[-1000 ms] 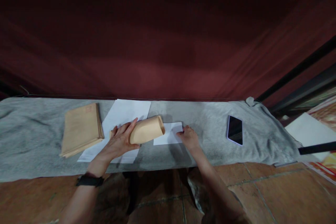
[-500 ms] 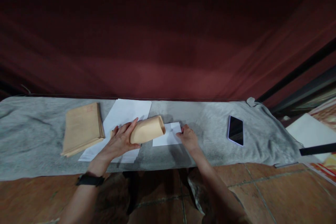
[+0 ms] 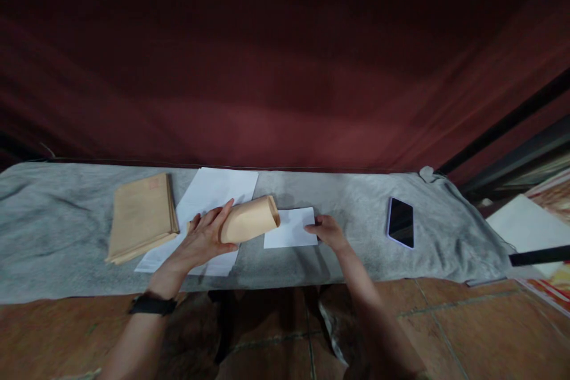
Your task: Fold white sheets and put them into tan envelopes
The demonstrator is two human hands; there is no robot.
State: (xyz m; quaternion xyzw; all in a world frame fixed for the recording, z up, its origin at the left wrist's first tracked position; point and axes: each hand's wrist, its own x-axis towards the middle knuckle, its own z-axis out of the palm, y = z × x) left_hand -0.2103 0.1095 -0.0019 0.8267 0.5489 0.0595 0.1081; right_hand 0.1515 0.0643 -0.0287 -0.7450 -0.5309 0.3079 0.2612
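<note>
In the head view, the left hand (image 3: 198, 246) is spread across the brown envelope (image 3: 249, 222), thumb on its near edge and fingers toward its far edge, squeezing it so that its right-hand mouth bows open. Just right of the brown envelope is a white paper (image 3: 289, 228), its left end partly hidden by the mouth; whether they touch I cannot tell. The right hand (image 3: 327, 231), fingers drawn together, pinches the paper's right edge. White sheets (image 3: 222, 184) lie beneath and behind the brown envelope. Left of it sits an envelope stack (image 3: 145, 214) bearing a red mark (image 3: 154, 183) at its far right corner, too small to read. Well right of the brown envelope, a dark-screened phone (image 3: 401, 222) rests on the cloth-covered surface (image 3: 351, 196).
</note>
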